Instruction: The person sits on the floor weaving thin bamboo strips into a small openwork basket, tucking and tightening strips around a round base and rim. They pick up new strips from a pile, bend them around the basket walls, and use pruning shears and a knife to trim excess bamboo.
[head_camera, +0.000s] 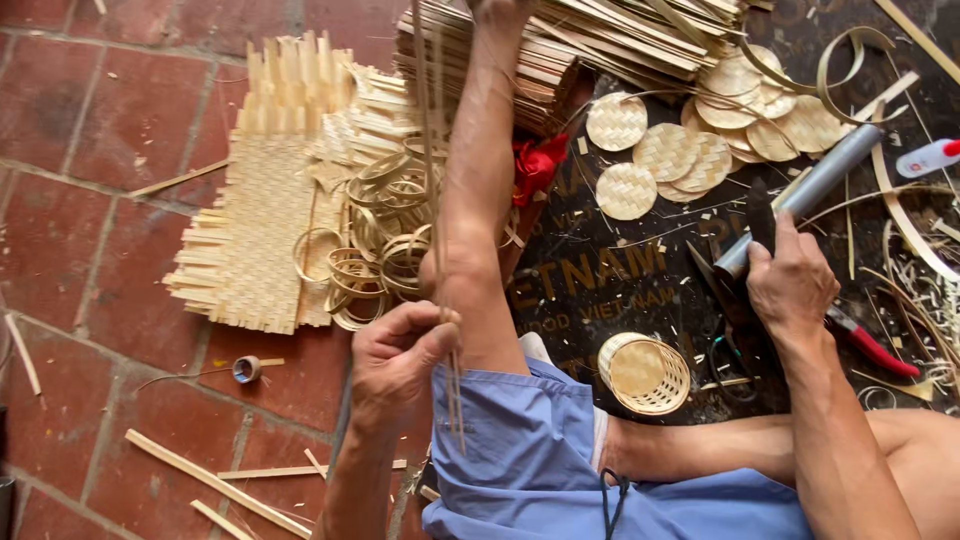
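Left hand (395, 362) is pinching thin bamboo strips (440, 200), fingers closed on them; the strips are running upright along the raised lower leg, above the blue shorts (530, 460). Right hand (790, 280) is gripping a dark-handled knife (758, 215), fist closed around the handle, just beside a grey metal tube (810, 190) on the dark mat (600, 290). A small round woven basket (645, 373) is sitting near the knee. Woven round discs (665, 152) are lying above, bamboo rings (375, 250) and a flat woven mat (255, 220) are lying to the left on the brick floor (90, 150). Red-handled pliers (875, 348) are lying right of the hand
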